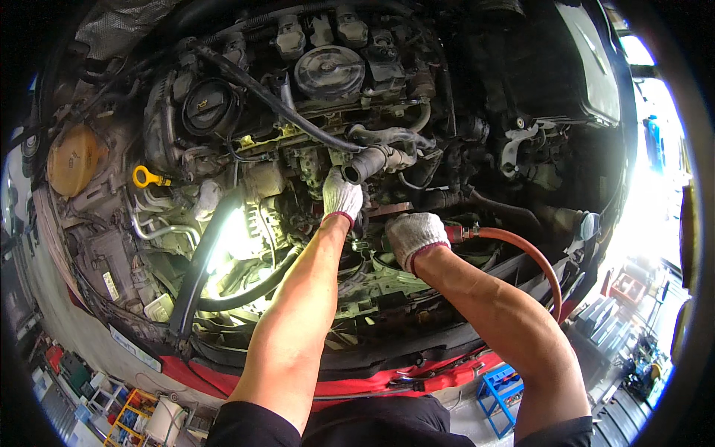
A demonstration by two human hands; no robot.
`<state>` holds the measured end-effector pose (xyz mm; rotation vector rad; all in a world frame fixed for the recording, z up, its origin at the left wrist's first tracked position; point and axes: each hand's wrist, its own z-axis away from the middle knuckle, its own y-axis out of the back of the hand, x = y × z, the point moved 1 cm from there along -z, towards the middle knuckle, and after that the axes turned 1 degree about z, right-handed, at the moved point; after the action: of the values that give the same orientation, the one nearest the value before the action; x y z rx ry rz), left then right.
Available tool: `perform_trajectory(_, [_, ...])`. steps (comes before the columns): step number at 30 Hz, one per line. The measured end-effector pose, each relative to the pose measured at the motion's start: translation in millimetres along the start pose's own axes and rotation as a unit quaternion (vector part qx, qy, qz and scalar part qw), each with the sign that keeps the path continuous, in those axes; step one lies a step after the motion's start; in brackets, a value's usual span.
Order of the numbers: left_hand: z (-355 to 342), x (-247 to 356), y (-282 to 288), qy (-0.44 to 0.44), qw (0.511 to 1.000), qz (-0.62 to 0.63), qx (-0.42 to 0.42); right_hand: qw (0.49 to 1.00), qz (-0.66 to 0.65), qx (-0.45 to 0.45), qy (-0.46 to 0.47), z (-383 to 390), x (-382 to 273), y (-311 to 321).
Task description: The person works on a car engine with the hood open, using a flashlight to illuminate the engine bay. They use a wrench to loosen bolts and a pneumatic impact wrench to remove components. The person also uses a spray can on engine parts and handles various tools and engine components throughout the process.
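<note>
In a white knitted glove, my left hand (342,197) reaches down into the engine bay beside the open end of a dark hose (366,164). Its fingers are hidden among the engine parts, so what they touch does not show. My right hand (415,237), gloved the same way, is wrapped around an air tool whose body is mostly covered by the glove. From the tool's metal fitting (465,232) a red air hose (530,252) curves right and down over the front of the bay.
A lit work lamp (212,261) leans in the bay left of my arms. A yellow dipstick handle (147,176), an orange-brown reservoir (77,160) and a black oil cap (208,106) lie at left. The red front edge (350,387) runs before me; a blue stool (500,391) stands below.
</note>
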<state>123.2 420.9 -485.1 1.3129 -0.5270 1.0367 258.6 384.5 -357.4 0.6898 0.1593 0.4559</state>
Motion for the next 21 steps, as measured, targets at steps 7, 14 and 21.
perform_trajectory(7, [-2.4,-6.7,-2.0,0.032,0.999,0.024,-0.004,1.0,0.005,-0.011,-0.006,-2.9,-1.0,-3.5])
perform_trajectory(14, [-2.1,-1.6,-2.4,0.019,1.0,0.013,0.002,1.0,0.023,-0.01,-0.003,-1.7,-0.2,-0.5])
perform_trajectory(21, [11.6,9.4,7.3,0.03,0.999,0.01,-0.002,1.0,0.022,0.009,0.003,-3.9,-3.7,-2.2])
